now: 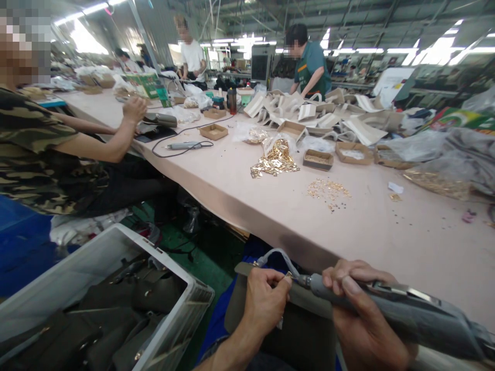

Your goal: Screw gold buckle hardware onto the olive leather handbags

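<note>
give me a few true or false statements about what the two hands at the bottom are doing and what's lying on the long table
1. The right hand grips a grey pen-shaped power tool. True.
2. The left hand rests flat on the long pale pink table. False: it pinches a small part at the tool's tip, over a dark olive bag below the table edge.
3. A heap of small gold metal fittings lies on the table. True.
4. The white plastic crate stands on the table. False: it sits on the floor at the left, holding dark bags.
5. A second grey tool with a cord lies on the table. True.
</note>
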